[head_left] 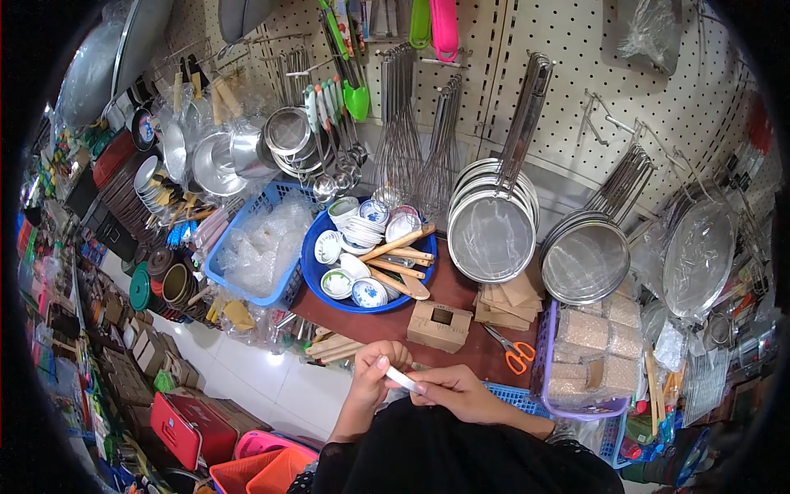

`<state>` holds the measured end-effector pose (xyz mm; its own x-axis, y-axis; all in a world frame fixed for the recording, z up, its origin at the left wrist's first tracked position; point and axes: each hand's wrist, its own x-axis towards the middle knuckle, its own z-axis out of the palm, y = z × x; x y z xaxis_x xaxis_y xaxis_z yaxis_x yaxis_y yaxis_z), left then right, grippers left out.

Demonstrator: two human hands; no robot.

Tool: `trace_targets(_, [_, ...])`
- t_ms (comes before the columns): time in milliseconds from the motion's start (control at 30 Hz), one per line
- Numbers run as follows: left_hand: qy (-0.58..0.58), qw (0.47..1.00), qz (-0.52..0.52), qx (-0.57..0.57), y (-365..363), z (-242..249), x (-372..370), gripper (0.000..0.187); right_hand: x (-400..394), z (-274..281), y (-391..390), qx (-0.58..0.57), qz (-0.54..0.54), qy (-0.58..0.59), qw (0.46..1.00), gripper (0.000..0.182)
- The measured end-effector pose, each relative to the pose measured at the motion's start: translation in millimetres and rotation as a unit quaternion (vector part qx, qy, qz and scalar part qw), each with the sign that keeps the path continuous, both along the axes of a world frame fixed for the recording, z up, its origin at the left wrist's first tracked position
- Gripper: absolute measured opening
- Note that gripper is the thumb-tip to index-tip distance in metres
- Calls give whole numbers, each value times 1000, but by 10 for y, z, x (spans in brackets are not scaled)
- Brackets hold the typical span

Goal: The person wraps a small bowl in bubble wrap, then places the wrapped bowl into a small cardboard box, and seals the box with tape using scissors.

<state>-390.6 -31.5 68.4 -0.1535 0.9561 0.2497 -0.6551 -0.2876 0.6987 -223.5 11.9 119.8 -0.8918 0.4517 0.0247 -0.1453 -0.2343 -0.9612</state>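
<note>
Just in front of my body, my left hand is closed on one end of a small white piece that looks narrow from this angle; I cannot make out its exact kind. The fingers of my right hand close on its other end. Beyond my hands stands a small brown cardboard box with an opening in it. To the right lie scissors with orange handles, beside a stack of cardboard pieces. A blue basin holds small patterned bowls and wooden-handled tools.
Strainers and whisks hang from the perforated wall. A purple basket with bubble-wrapped packs stands at right. Left of the basin is a blue basket of clear plastic. A red case sits on the tiled floor.
</note>
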Motion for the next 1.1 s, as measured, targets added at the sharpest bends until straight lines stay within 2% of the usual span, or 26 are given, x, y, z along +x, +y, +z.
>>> trace_targets(267, [22,1000,6,6,28,-15,-9,41,1,-55,41,11,-13,-61,998,33])
trace_targets(367, [-1,1000,-11,1,40,-55,-23,41,24,-119,65,-138,-8,6,990,33])
trace_targets(567, [3,1000,-8,-3,46,-24,-36,40,-10,-38,46,-33,-18,-12,999,32])
trace_targets(967, [37,999,9,-15,15,-7,-31,39,-11,-14,59,1,-29,-74,997,31])
trace_targets(1067, [13,1000,3,-18,25,-73,-29,38,16,-130,60,-166,-28,13,986,32])
trace_targets(1100, [9,1000,0,-17,27,-84,-30,38,18,-130,55,-145,-28,9,989,32])
